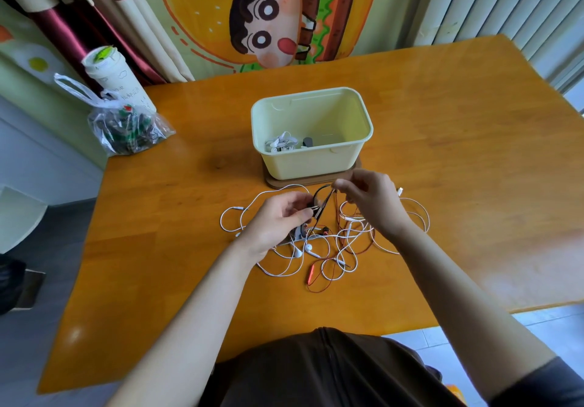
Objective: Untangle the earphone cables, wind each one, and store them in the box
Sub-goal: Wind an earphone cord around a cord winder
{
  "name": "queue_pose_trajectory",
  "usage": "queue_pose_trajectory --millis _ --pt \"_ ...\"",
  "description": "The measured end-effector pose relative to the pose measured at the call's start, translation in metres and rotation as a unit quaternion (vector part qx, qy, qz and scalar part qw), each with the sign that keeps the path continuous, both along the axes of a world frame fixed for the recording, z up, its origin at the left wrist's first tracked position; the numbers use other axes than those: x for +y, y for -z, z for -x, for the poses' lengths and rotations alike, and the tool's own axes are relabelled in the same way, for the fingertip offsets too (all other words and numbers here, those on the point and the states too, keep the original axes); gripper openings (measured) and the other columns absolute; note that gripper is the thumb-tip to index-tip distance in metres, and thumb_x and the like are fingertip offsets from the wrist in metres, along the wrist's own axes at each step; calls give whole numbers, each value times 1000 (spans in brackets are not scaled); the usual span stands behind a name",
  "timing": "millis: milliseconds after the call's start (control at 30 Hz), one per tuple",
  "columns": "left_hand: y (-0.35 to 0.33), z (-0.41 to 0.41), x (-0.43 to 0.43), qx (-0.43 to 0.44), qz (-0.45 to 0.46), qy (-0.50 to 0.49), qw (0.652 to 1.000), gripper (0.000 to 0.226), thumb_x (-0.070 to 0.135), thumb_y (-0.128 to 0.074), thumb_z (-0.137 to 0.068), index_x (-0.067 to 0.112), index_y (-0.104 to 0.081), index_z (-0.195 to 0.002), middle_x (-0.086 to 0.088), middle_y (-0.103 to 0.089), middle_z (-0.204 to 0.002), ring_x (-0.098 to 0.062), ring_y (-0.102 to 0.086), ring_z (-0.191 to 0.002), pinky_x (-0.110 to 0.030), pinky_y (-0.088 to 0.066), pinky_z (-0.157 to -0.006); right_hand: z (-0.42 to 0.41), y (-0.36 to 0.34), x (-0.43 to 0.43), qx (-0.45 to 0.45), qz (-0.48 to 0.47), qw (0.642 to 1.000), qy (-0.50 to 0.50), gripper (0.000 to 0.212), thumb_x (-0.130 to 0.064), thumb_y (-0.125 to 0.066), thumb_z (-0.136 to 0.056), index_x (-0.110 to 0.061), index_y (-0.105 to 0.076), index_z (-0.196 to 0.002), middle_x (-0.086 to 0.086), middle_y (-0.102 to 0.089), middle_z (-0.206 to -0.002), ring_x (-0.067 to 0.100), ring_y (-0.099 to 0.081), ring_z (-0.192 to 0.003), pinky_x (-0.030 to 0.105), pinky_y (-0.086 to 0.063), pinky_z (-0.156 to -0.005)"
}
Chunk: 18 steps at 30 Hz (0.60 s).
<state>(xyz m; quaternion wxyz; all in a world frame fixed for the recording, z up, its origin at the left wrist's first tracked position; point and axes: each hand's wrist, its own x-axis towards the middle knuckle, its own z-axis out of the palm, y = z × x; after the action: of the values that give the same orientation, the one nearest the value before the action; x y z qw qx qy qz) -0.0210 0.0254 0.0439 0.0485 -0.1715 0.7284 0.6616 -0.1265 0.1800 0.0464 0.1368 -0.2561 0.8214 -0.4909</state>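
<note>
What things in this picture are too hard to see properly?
Head view, the only one:
Inside the box: its near wall hides part of the floor; only a white bundle and a dark item show.
The tangle of cables: the left hand grips and covers part, and overlaps hide how many earphones there are.
The dark cable: the right hand pinches it, its ends lost in the tangle.
The plastic bag: contents blurred, only dark and green shapes.
</note>
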Motion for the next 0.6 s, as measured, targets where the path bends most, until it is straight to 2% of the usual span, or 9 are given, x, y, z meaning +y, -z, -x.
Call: queue_pose_trajectory --millis 67,167,267,367,500,600 --pt "-1 1 0 -4 -36 -3 999 23 2 -55 -92 21 -63 -102 -1 -68 -100 -8 -64 -90 -23 -52 -86 1 3 1 -13 -2 1000 -10 15 -26 -63 -87 -19 -61 -74 -7 -56 -63 6 -51 -58 17 -44 -57" --pt "-3 6 3 7 -131 -68 989 22 2 -53 -93 16 -64 -106 -5 -67 -101 -12 -62 -87 -30 -48 -87 -7 6 -2 -34 0 999 -9 20 -26 -60 -89 -23 -58 -70 -8 -55 -61 3 -49 -55 11 -40 -53" --pt "-3 14 9 13 -226 -141 964 21 3 -49 -94 9 -62 -110 -11 -64 -110 -20 -58 -95 -34 -45 -92 -23 13 -9 -53 3 999 -5 22 -26 -56 -92 -13 -62 -76 -2 -57 -62 4 -48 -53 13 -40 -52" --pt "-2 18 11 2 -296 -207 932 19 5 -48 -96 5 -60 -111 -11 -64 -107 -21 -59 -94 -32 -46 -92 -37 18 -16 -52 13 999 -5 19 -19 -54 -95 -19 -61 -76 -3 -58 -64 1 -48 -52 11 -39 -51" --pt "-1 18 13 -15 -339 -264 903 13 6 -49 -96 7 -60 -103 -8 -63 -91 -17 -59 -81 -27 -47 -83 -45 19 -20 -45 1 999 5 16 -14 -52 -95 -16 -66 -91 -11 -57 -66 -2 -51 -53 10 -39 -49" --pt "1 19 14 -3 -330 -304 894 11 7 -49 -96 8 -60 -99 -5 -60 -82 -15 -56 -74 -26 -47 -78 -50 17 -21 -30 -14 999 -3 20 -12 -51 -96 -12 -68 -106 -9 -60 -73 0 -51 -54 9 -41 -50"
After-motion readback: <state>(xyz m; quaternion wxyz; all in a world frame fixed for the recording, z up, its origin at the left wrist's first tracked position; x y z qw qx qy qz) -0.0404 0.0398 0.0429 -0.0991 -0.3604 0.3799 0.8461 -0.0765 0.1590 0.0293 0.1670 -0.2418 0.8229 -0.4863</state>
